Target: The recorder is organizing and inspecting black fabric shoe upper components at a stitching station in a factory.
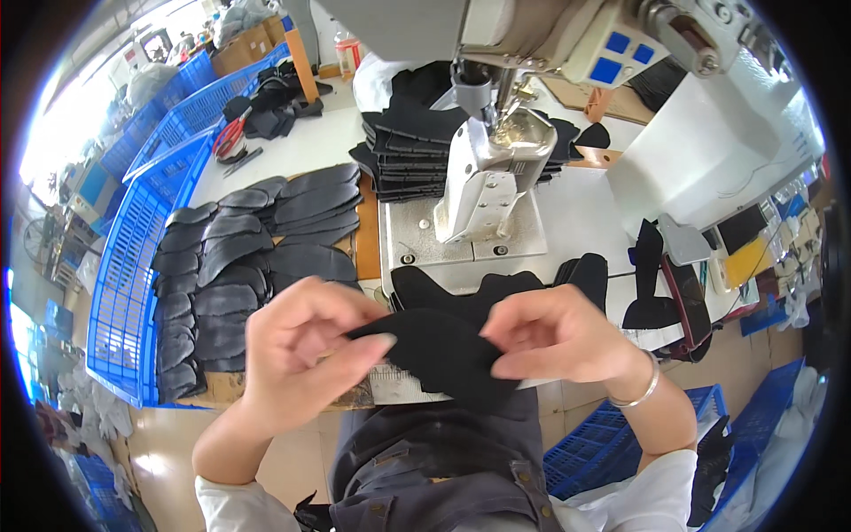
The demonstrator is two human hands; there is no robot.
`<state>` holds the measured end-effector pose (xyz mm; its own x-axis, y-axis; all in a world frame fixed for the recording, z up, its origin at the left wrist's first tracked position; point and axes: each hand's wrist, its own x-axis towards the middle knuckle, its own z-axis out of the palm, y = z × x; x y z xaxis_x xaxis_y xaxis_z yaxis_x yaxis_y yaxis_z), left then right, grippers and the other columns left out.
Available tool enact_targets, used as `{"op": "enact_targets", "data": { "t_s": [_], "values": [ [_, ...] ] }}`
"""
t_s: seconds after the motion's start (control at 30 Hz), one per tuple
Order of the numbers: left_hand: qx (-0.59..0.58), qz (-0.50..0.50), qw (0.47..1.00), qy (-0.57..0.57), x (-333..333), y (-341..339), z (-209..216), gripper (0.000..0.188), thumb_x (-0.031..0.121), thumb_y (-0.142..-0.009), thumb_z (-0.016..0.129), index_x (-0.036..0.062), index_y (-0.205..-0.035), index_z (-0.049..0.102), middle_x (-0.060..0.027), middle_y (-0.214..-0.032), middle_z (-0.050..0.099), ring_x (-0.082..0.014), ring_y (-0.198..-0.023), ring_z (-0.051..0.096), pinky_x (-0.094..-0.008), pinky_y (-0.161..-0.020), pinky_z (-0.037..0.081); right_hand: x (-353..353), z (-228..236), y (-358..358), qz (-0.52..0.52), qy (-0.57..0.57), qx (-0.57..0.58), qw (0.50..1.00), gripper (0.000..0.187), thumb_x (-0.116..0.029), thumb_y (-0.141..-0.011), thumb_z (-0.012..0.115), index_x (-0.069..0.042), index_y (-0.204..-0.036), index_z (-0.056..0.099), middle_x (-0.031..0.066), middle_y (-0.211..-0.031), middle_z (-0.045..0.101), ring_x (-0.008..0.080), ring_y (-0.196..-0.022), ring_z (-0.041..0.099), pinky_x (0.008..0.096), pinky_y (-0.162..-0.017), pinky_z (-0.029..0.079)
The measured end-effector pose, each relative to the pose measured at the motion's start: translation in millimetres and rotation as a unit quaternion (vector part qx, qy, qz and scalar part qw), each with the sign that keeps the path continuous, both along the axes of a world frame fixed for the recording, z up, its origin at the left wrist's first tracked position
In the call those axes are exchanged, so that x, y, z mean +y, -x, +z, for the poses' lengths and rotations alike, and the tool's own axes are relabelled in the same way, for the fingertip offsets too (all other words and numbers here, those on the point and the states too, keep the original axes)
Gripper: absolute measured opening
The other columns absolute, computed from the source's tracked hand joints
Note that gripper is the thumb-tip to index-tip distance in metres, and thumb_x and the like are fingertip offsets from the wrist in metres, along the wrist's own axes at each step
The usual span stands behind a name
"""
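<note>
Between my two hands, in front of the sewing machine, I hold up a black fabric piece [439, 346]. My left hand [306, 341] pinches its left end between thumb and fingers. At its right end my right hand [558, 341] pinches the edge, a bracelet on that wrist. Just behind it, more black cut pieces [505, 285] lie on the table near the machine's metal base. The industrial sewing machine [487, 177] stands beyond them, its post rising from the base plate. A stack of black pieces [408, 151] sits behind the post.
Rows of dark, shiny curved pieces [235, 266] cover the table at left, beside a blue plastic basket [124, 310]. Red-handled scissors [230, 137] lie farther back. Another blue basket [594, 452] stands low at right. A narrow black piece [649, 275] rests on the right side.
</note>
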<state>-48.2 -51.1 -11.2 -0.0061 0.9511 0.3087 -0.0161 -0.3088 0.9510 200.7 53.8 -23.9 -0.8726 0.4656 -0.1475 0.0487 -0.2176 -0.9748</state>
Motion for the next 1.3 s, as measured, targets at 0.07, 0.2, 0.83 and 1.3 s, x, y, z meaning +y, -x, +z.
{"op": "enact_targets", "data": {
  "t_s": [0.07, 0.2, 0.83, 1.3],
  "values": [
    [0.059, -0.014, 0.997, 0.046, 12, -13, -3, 0.015, -0.002, -0.082, 0.07, -0.0016, -0.083, 0.055, -0.009, -0.091, 0.062, -0.0085, -0.077, 0.06, -0.0229, -0.067, 0.052, 3, 0, -23, -0.064, -0.114, -0.031, 0.991, 0.015, -0.006, -0.087, 0.067, 0.001, -0.099, 0.063, -0.0011, -0.083, 0.063, 0.0015, -0.072, 0.055, 0.0168, -0.065, 0.047],
    [0.273, -0.144, 0.945, 0.106, 37, -20, -4, 0.021, 0.013, -0.083, 0.072, -0.0007, -0.079, 0.057, -0.0082, -0.079, 0.063, -0.0126, -0.07, 0.062, -0.0259, -0.06, 0.049, 6, 3, -42, -0.119, -0.085, -0.069, 0.987, 0.011, -0.006, -0.089, 0.066, 0.0, -0.097, 0.064, -0.0021, -0.081, 0.06, 0.0013, -0.071, 0.052, 0.018, -0.062, 0.044],
    [0.441, -0.174, 0.879, 0.045, 75, -67, -46, 0.046, 0.034, -0.08, 0.072, -0.0052, -0.066, 0.054, -0.0226, -0.063, 0.052, -0.0441, -0.065, 0.052, -0.0447, -0.055, 0.041, 1, -27, -43, -0.12, -0.313, -0.157, 0.929, 0.039, 0.004, -0.071, 0.075, -0.002, -0.108, 0.063, 0.0047, -0.094, 0.063, 0.011, -0.079, 0.059, 0.024, -0.073, 0.047],
    [0.447, -0.175, 0.876, 0.038, 75, -64, -49, 0.045, 0.032, -0.079, 0.073, -0.0037, -0.064, 0.051, -0.0215, -0.06, 0.05, -0.043, -0.062, 0.049, -0.0442, -0.054, 0.039, -6, -30, -38, -0.116, -0.344, -0.167, 0.917, 0.036, -0.006, -0.076, 0.073, 0.0, -0.109, 0.06, 0.0146, -0.099, 0.068, 0.0311, -0.091, 0.067, 0.0326, -0.08, 0.051]
  ]
}}
